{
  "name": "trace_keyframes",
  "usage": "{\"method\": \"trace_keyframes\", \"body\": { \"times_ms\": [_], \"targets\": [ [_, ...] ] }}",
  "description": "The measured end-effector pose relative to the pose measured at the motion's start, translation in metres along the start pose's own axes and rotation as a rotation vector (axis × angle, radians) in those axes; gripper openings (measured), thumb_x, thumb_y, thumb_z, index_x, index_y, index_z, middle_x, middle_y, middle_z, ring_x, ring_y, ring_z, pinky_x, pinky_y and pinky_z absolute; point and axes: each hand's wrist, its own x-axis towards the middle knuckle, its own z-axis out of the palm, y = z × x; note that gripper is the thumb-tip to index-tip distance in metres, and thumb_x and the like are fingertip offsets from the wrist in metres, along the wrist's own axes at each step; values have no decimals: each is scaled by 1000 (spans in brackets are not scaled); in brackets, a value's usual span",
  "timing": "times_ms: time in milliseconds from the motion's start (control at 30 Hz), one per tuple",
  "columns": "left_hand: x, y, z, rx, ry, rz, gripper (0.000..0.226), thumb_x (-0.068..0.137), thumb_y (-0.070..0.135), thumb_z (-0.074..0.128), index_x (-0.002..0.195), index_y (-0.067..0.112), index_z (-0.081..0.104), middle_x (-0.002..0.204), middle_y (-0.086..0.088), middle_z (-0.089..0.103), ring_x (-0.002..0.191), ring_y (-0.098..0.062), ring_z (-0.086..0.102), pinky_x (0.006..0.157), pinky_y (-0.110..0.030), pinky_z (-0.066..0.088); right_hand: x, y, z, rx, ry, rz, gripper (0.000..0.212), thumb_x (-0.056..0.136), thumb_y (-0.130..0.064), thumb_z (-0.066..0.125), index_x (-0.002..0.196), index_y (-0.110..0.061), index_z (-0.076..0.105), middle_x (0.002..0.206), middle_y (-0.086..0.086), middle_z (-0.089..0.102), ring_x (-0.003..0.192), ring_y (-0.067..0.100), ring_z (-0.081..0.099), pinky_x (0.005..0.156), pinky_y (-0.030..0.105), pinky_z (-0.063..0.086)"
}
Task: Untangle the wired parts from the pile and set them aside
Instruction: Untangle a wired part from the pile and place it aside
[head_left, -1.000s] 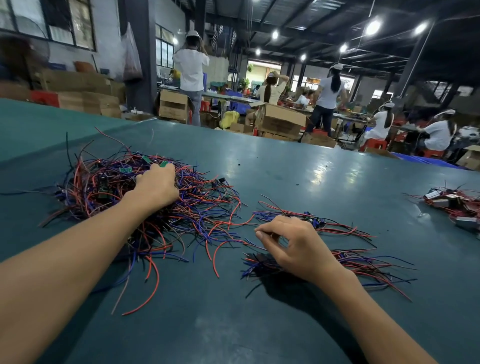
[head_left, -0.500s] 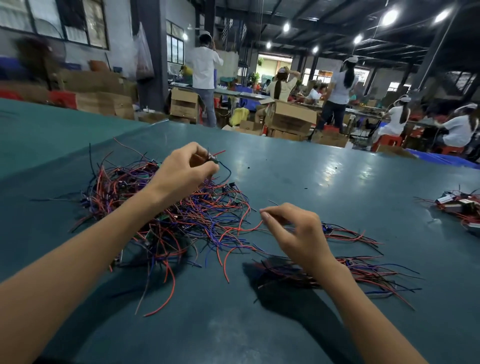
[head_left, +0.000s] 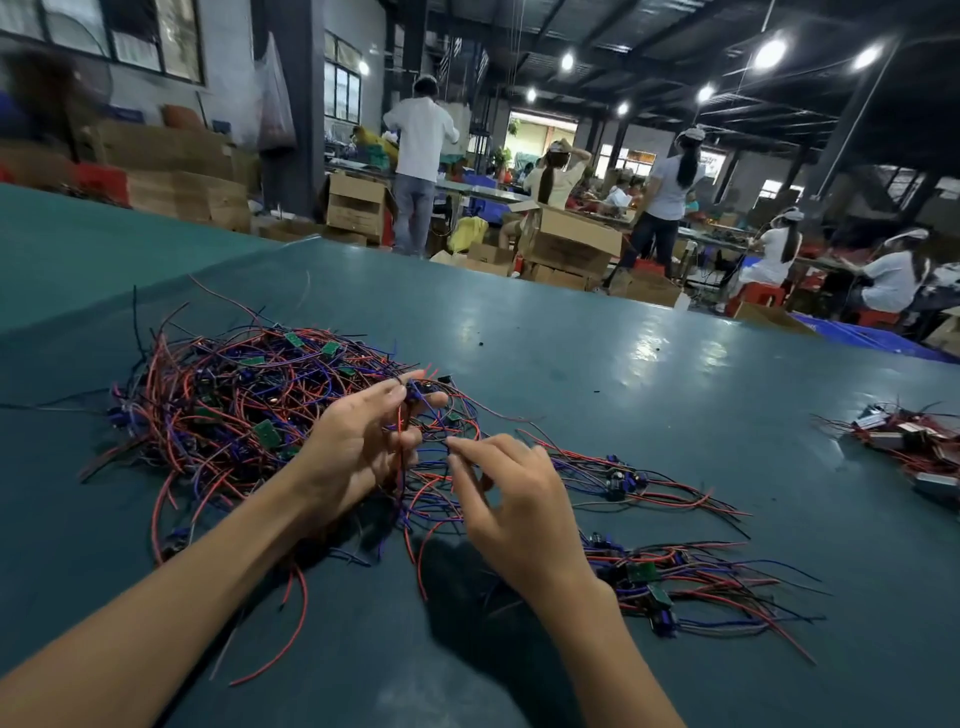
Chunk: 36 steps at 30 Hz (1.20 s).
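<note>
The wired part being worked on is at the pile's right edge, lifted just above it. It is a small dark component trailing thin red and blue leads. It should be very light, with limp, springy leads that snag on their neighbours. The joints are probably the weak point, so the body is the place to hold while strands are teased free rather than yanked.

The left hand pinches that body between thumb and fingertips, and a red lead hangs down across its palm. The right hand, just right of the pile, reaches in with forefinger and thumb close together; whether they have hold of a strand I cannot tell.

The pile is a dense tangle dotted with small green boards. To its right, the set-aside parts lie in loose bunches on the table. Far beyond the pile stand cardboard boxes, their contents hidden.
</note>
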Motion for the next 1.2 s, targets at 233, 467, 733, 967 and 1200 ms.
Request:
{"method": "trace_keyframes", "body": {
  "times_ms": [233, 467, 733, 967, 1200],
  "targets": [
    [-4, -4, -2, 13, -48, -64, 41, 96, 20, 50, 134, 7, 60, 105, -13, 72, 46, -6, 37, 36, -16, 27, -5, -7, 4, 96, 21, 92, 45, 91, -13, 70, 134, -10, 58, 97, -4, 64, 79, 13, 59, 80, 38, 49],
    [-15, -9, 3, 178, 10, -25, 30, 105, 10, 41, 122, 10, 66, 76, -6, 61, 41, -6, 30, 39, -16, 23, -3, -20, 15, 231, -131, 192, 63, 89, -34, 75, 145, -14, 53, 92, -10, 59, 84, 13, 59, 85, 41, 51],
    [-23, -28, 8, 602, 21, 267, 18, 100, 0, 54, 100, 11, 68, 91, -2, 73, 82, -7, 69, 72, -16, 51, -4, -20, 14, 258, 61, 255, 24, 89, -23, 77, 112, -20, 73, 91, -12, 62, 82, 4, 61, 78, 16, 46],
    [-21, -31, 11, 682, -66, 417, 35, 97, 15, 55, 129, 23, 66, 121, 2, 64, 114, -18, 63, 96, -30, 51, -1, -17, 8, 728, 93, 589, 19, 98, -18, 66, 114, -23, 73, 101, 0, 75, 93, 10, 70, 79, 25, 55],
    [-20, -25, -1, 1421, 256, 573, 37, 97, 58, 43, 120, 48, 70, 121, 2, 45, 110, -24, 37, 103, -38, 35, 6, -23, 4, 1189, 38, 851, 41, 87, -24, 77, 122, -14, 59, 84, 16, 73, 70, 25, 69, 63, 31, 57]
  ]
}}
